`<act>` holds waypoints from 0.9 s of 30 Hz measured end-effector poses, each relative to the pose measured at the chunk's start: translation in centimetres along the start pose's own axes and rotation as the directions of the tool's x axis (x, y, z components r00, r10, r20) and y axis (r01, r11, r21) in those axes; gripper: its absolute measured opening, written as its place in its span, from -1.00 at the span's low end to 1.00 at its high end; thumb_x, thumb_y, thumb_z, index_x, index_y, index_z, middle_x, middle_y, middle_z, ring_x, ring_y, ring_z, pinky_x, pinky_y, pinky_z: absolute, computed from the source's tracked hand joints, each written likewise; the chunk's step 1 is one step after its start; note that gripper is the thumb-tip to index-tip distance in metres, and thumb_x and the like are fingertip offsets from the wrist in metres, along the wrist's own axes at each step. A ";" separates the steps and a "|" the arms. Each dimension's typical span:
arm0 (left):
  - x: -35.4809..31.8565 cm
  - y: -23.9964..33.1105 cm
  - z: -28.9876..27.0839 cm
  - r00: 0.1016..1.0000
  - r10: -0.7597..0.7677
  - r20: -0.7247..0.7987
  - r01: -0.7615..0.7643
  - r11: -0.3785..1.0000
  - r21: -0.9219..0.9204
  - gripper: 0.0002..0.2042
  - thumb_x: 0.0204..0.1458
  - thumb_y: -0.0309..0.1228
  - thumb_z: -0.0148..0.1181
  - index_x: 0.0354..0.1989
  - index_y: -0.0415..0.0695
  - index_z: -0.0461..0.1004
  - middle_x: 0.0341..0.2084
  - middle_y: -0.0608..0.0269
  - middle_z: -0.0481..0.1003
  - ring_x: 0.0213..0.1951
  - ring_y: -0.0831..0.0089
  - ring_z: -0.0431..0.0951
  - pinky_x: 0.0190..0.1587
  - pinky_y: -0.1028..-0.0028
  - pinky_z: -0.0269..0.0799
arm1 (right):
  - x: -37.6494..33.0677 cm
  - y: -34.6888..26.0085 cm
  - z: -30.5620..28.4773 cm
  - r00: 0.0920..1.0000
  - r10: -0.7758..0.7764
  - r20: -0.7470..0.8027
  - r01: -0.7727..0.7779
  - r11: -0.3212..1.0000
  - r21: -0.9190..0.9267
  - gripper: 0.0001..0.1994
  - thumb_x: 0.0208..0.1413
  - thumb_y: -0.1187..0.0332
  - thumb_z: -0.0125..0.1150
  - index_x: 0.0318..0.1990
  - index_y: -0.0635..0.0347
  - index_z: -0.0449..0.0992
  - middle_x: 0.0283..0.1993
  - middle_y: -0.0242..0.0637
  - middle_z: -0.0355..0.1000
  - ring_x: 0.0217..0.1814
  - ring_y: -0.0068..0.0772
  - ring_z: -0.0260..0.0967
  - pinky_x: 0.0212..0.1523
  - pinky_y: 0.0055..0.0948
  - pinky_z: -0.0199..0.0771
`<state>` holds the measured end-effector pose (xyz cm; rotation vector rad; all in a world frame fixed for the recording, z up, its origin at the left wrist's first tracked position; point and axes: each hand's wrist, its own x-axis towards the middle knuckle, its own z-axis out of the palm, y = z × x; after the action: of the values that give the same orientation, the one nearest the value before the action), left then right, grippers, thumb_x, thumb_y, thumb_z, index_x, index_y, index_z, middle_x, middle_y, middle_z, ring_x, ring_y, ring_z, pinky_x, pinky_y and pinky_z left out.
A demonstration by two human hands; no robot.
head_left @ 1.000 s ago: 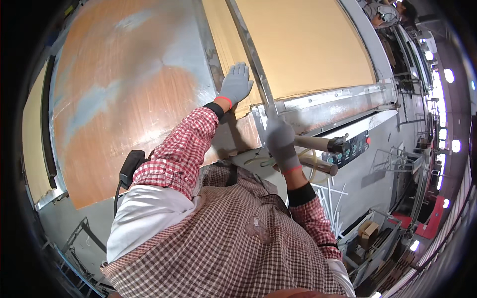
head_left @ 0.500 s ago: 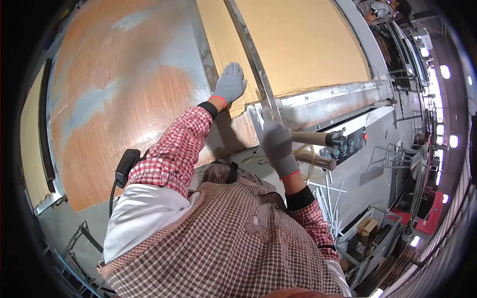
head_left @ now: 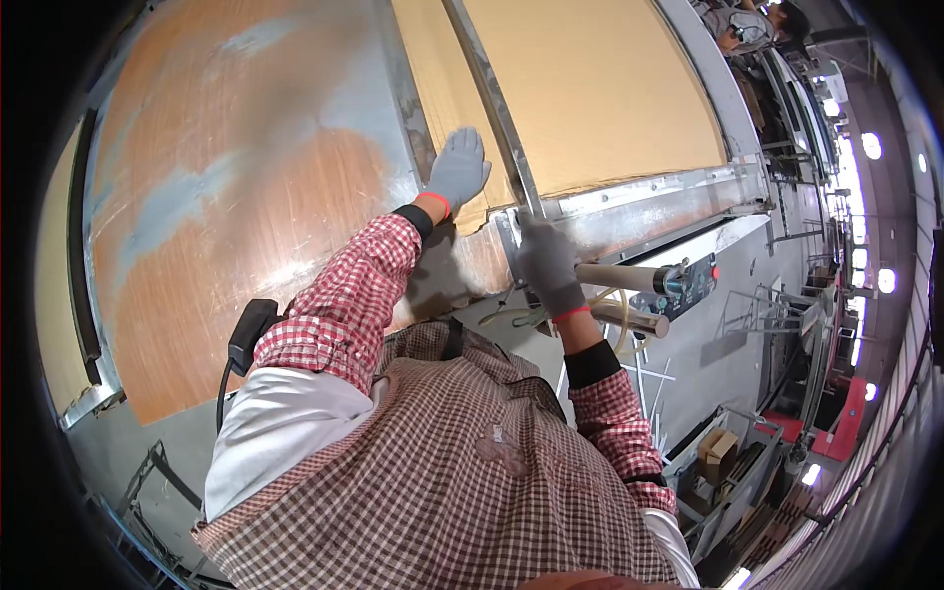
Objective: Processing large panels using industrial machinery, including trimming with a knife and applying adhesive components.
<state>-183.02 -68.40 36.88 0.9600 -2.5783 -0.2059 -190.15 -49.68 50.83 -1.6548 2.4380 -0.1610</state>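
Note:
My left hand point(head_left: 458, 175), in a grey glove with a red cuff edge, lies flat on a strip of tan sheet point(head_left: 430, 74). Its fingers are straight and point away from me. A long, narrow metal bar point(head_left: 487, 88) crosses the sheet just right of that hand. At the bar's near end is my right hand point(head_left: 549, 264), also grey-gloved and closed into a fist. Whether it grips the bar's end or a small tool cannot be made out, as the fingers hide it.
Left of the sheet lies a worn brown board point(head_left: 246, 206) with grey patches. A metal frame edge point(head_left: 659, 192) borders the tan sheet. Beside my right hand are a roller tube point(head_left: 619, 277), yellow hose and a control panel point(head_left: 688, 285). Another person point(head_left: 742, 28) is at far right.
My right hand has shifted slightly up and left and is less blurred. My left hand stays flat in nearly the same place. The view has moved slightly.

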 end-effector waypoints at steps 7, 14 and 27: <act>-0.4 -0.2 0.2 0.999 0.023 -0.043 -0.022 0.999 0.026 -0.46 0.09 -0.18 -0.04 0.06 -0.46 0.24 0.07 -0.21 0.26 0.16 -0.06 0.22 0.28 0.16 0.04 | 0.5 0.5 -2.0 0.990 -0.112 0.090 0.117 0.992 -0.053 -0.77 -0.04 0.49 -0.03 -0.22 0.23 0.50 -0.46 0.00 0.47 -0.38 0.05 0.48 -0.35 -0.05 0.46; -1.2 1.0 -0.3 0.995 0.035 -0.093 -0.029 0.998 0.058 -0.46 0.06 -0.18 -0.02 0.05 -0.46 0.28 0.04 -0.20 0.29 0.14 -0.05 0.24 0.24 0.13 0.08 | 1.8 0.9 0.0 0.966 -0.179 0.186 0.206 0.968 -0.139 -0.87 -0.06 0.47 0.03 -0.50 0.26 0.52 -0.48 0.01 0.48 -0.40 -0.02 0.51 -0.41 -0.16 0.49; -5.2 5.1 -0.3 0.994 0.013 -0.110 -0.007 0.999 0.054 -0.70 0.01 -0.37 0.02 -0.06 -0.13 0.40 -0.03 0.04 0.39 0.03 0.09 0.37 0.07 0.17 0.28 | -13.2 5.2 1.9 0.756 -0.504 -0.418 0.626 0.743 0.236 -0.98 -0.05 0.50 0.05 -0.46 0.22 0.38 -0.49 -0.12 0.32 -0.51 -0.10 0.32 -0.54 -0.22 0.24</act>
<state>-182.34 -61.16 36.90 0.9495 -2.4987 -0.0792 -189.70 -35.47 49.27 -2.2689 1.8107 -0.9925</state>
